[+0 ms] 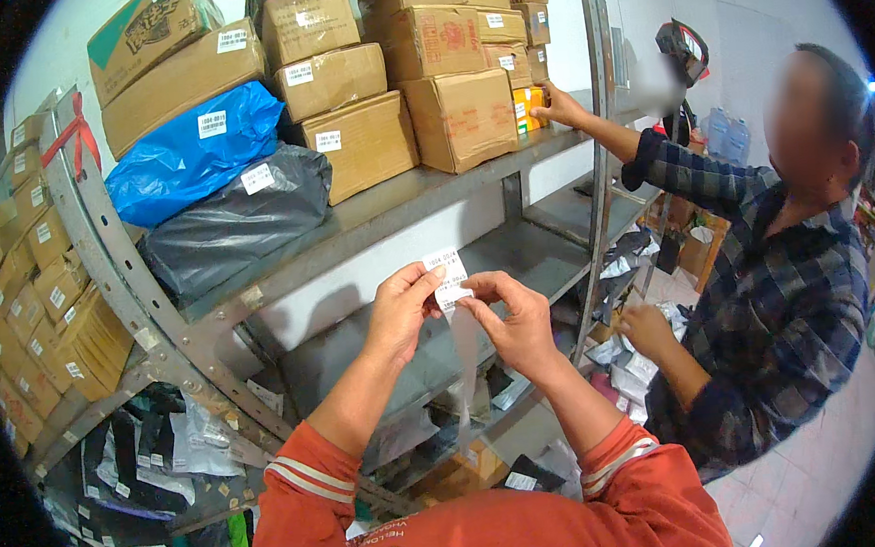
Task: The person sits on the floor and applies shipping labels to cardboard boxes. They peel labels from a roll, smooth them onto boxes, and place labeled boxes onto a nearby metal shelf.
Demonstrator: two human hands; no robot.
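Note:
A strip of white printed labels [449, 276] is pinched between both my hands in front of a metal shelf. My left hand [402, 309] grips the strip's left edge with thumb and fingers. My right hand [514, 320] holds its lower right edge, and the translucent backing strip [467, 362] hangs down between my forearms. Beyond them, a black plastic parcel [246, 217], a blue plastic parcel [190, 157] and stacked cardboard boxes [362, 143] bear white labels on the upper shelf [373, 210].
At the right stands a person in a checked shirt [769, 291], one hand touching a small orange box [524, 109]. Metal uprights [599, 151] rise between shelf bays. More labelled boxes [37, 245] fill the left rack, above bagged parcels [148, 449]. Further parcels [635, 374] lie low at the right.

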